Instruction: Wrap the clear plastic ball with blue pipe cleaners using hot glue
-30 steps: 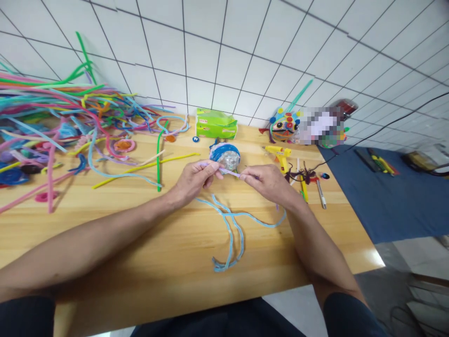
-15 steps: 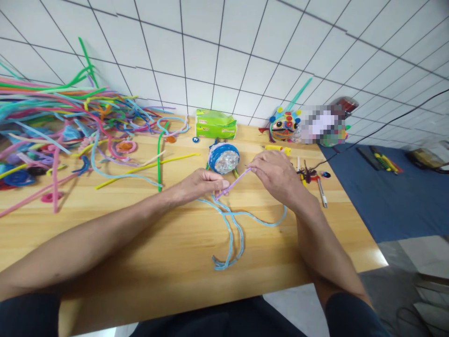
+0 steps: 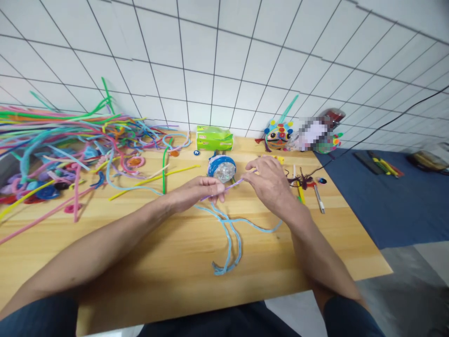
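A thin purple pipe cleaner (image 3: 231,185) stretches between my two hands above the table. My left hand (image 3: 206,189) pinches it between thumb and fingers, with a short end showing past the thumb. Bent fingers of my right hand (image 3: 264,178) close on its other end, partly hiding it. Just beyond the hands sits a round piece wrapped in blue pipe cleaner (image 3: 213,164) around a shiny silvery middle (image 3: 224,172). Nearer me, light blue pipe cleaners (image 3: 229,238) lie in long loose curves on the wood.
A big heap of coloured pipe cleaners (image 3: 80,131) covers the left. At the back stand a green tissue pack (image 3: 213,139) and a colourful decorated face figure (image 3: 278,135). A pen (image 3: 319,199) and dark thread (image 3: 301,180) lie right. A black cable (image 3: 379,118) crosses the right side.
The purple pipe cleaner now lies flatter between my hands, and its free end sticks out further left. My right hand's fingers have shifted on it. The head view has tilted slightly up.
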A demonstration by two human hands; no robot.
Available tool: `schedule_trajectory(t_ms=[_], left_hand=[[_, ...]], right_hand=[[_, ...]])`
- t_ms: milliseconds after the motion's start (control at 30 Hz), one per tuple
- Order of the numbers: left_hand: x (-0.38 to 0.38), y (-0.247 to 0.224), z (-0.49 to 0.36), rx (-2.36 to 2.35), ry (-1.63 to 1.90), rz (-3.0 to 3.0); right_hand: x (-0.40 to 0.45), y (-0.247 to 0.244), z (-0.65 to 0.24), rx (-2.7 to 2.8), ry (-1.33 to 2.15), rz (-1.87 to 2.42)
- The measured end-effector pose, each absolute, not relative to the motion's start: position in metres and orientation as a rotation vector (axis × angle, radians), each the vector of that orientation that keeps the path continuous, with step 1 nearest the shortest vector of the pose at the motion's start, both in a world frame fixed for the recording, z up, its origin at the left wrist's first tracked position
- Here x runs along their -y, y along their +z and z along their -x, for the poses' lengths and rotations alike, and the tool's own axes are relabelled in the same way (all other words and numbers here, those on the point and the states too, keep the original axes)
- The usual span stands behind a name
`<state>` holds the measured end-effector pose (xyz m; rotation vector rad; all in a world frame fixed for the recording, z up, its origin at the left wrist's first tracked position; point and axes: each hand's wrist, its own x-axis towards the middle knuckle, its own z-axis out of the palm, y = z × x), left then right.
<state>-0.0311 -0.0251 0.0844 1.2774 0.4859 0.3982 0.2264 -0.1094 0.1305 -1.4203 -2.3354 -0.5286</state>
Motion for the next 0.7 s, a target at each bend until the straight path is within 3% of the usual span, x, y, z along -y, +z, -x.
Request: schedule_trajectory(t_ms=[233,300,467,700], left_hand=[[0.034,0.101,0.024,-0.492,0.543,-1.171],[0.037,0.106,0.020,-0.474,0.588,-1.067],[0.045,0.119,0.008,-0.427,0.527,-1.016],[0.046,0.116,-0.002,-0.287,0.450,-0.987]], right_hand=[[0.132,0.147,-0.208,1.866,-0.514,1.404],[0.140,0.156,-0.202,1.712,-0.306,1.414],[0.126,0.163,-0.196,1.504,0.629,1.376],[0.083,0.159,-0.198,1.308,0.992,1.171]])
